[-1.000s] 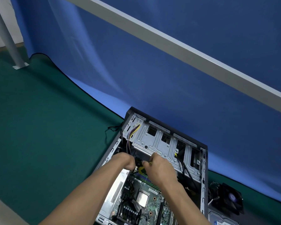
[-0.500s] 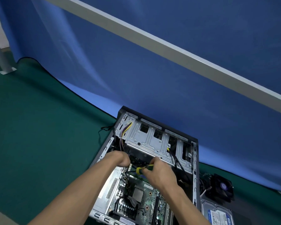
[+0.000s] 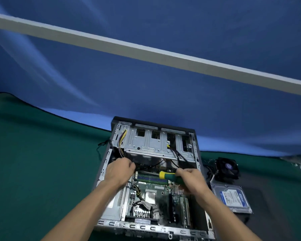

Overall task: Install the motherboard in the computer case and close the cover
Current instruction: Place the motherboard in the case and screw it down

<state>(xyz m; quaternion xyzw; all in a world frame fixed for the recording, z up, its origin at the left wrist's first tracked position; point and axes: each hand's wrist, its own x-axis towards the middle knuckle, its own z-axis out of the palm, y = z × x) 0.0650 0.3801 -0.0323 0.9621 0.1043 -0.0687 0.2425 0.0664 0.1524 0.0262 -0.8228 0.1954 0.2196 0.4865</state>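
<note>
Board [image 3: 156, 193] sits in case [image 3: 104, 164], cover off. Right hand [image 3: 191, 178] grips screwdriver [image 3: 167, 175] over board's far edge. Left hand [image 3: 119, 172] curled at far-left corner, contents hidden. Keep driver square on screw; don't overtighten.

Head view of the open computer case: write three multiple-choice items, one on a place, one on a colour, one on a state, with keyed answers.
1. Where does the hard drive lie?
A. inside the case
B. on the mat right of the case
C. on the rail

2. The screwdriver handle is:
A. red and black
B. all blue
C. green and yellow

3. The case is:
A. open, motherboard showing
B. closed
C. upright

Answers: B, it rests beside the case under the fan; C, green grip, yellow end in the right hand; A, no cover on it.
</note>
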